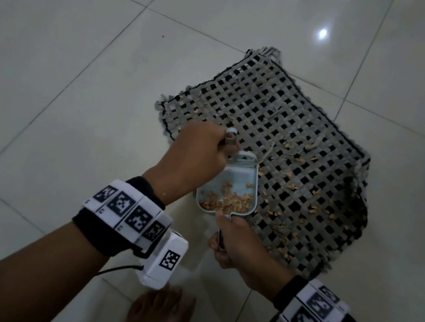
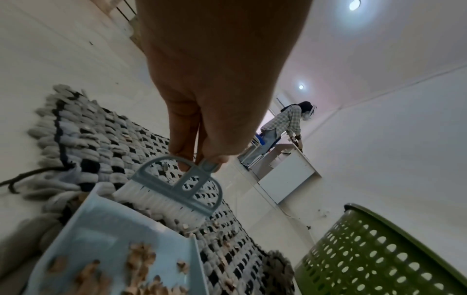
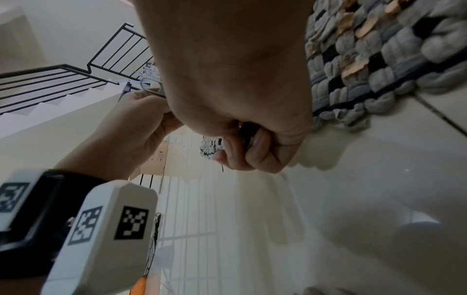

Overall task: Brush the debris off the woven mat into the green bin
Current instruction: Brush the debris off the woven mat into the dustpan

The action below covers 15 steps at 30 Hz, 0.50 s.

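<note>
Debris (image 1: 230, 200) already gathered in the dustpan (image 1: 229, 188) could be spilled back onto the floor (image 1: 56, 54) if the pan is tipped toward its open lip while it is carried to the bin (image 2: 379, 249), since the pieces lie loose against the handle end. More could be flicked past the pan's sides if the brush (image 2: 174, 191) is swept too briskly, because the mat (image 1: 279, 132) is knobbly and chips are lodged between its strands. The mat itself, rumpled at its right edge, could be dragged by the bristles, as it is not held down. The left hand (image 1: 195, 155) is held above the pan's mouth with the wrist bent downward, its fingers pinched around the brush's thin handle, bristles touching the mat just at the pan's lip. The right hand (image 1: 234, 244) is curled in a fist around the pan's handle, low and near the floor. Much debris is seen scattered over the mat's right half; the bin stands on the floor just beyond the mat.
</note>
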Available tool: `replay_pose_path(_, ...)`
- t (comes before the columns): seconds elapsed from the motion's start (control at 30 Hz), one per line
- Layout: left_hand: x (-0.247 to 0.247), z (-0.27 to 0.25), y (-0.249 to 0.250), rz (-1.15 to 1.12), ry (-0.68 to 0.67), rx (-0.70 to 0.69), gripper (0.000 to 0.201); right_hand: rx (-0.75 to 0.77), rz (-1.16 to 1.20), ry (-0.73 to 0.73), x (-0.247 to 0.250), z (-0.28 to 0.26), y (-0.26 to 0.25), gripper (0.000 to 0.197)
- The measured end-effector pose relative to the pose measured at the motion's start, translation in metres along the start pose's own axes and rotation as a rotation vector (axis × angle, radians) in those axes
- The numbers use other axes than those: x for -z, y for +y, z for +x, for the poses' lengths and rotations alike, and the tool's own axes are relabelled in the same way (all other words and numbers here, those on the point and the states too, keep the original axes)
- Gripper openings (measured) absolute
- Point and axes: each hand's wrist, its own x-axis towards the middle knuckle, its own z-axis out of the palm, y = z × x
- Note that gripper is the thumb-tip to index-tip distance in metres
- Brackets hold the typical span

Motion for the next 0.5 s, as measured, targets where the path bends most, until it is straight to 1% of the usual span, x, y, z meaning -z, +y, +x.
replay_pose_path(0.07,0.002,0.002,0.001,-0.019,0.082,-0.010,0.017,0.003,-0.004,-0.004,0.000,-0.001,0.001,0.027)
replay_pose_path(0.1,0.001,0.002,0.001,-0.018,0.091,-0.013,0.018,0.002,-0.005,-0.006,0.000,-0.002,0.001,0.025)
replay_pose_path(0.13,-0.001,0.001,0.000,-0.010,0.063,-0.009,0.019,0.000,-0.006,-0.005,0.000,-0.002,0.001,0.022)
replay_pose_path(0.17,-0.003,-0.001,-0.001,-0.003,0.006,-0.001,0.020,-0.003,-0.005,-0.003,-0.001,-0.002,0.001,0.020)
replay_pose_path(0.23,-0.003,-0.004,-0.002,0.000,-0.095,0.015,0.018,-0.009,-0.005,0.000,-0.001,-0.001,0.001,0.022)
replay_pose_path(0.27,0.000,-0.004,-0.001,-0.018,-0.101,0.024,0.017,-0.009,-0.007,0.003,-0.001,0.000,0.001,0.024)
replay_pose_path(0.3,0.004,-0.003,-0.001,-0.041,-0.073,0.030,0.015,-0.008,-0.007,0.005,-0.002,0.000,0.001,0.026)
replay_pose_path(0.4,0.014,0.008,0.000,-0.054,0.099,-0.006,0.015,-0.004,-0.014,0.010,-0.003,0.000,0.001,0.029)
replay_pose_path(0.43,0.013,0.012,-0.002,-0.035,0.118,-0.022,0.015,-0.001,-0.020,0.014,-0.003,0.001,0.001,0.030)
replay_pose_path(0.47,0.011,0.013,-0.002,-0.011,0.105,-0.031,0.016,-0.002,-0.023,0.017,-0.004,0.002,0.001,0.031)
replay_pose_path(0.5,0.006,0.013,-0.004,0.014,0.058,-0.029,0.015,-0.006,-0.022,0.018,-0.004,0.002,0.001,0.031)
